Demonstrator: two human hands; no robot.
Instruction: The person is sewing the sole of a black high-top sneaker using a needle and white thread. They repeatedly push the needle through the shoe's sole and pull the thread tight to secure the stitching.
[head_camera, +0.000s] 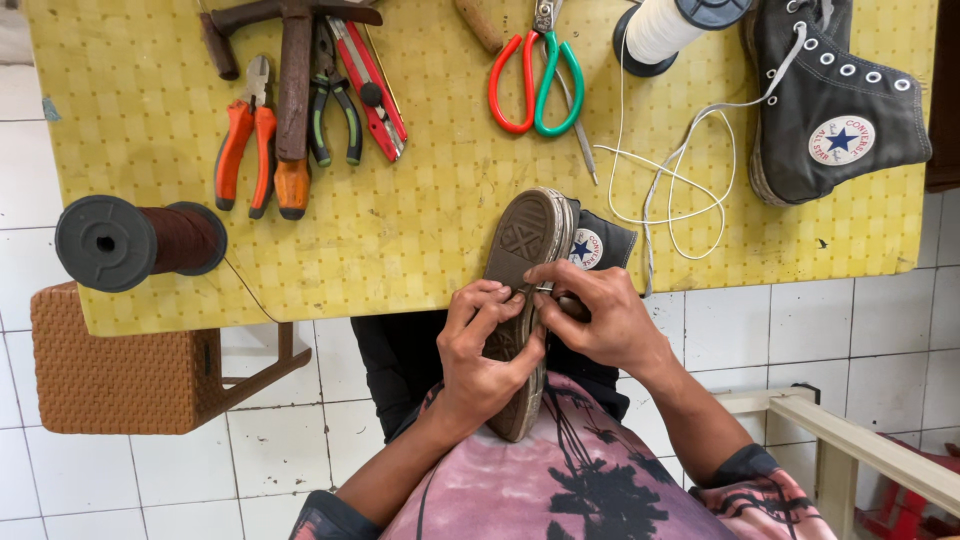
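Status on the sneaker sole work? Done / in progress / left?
Done: cannot tell; no finished seam shows. In hand: the left hand grips the dark sneaker sole-up on the lap, and the right hand pinches something thin and metallic at the sole's edge. Left: the second sneaker lies untouched on the yellow table beside the white thread spool.

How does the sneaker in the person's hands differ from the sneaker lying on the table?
The held sneaker is turned sole-up, toe resting on the table edge, heel against the person's lap; the table sneaker lies on its side, showing its round ankle patch and eyelets. The left hand and right hand both grip the held sneaker; nothing touches the table sneaker. A white lace trails from the table sneaker; no lace shows on the held one. Both are dark high-tops.
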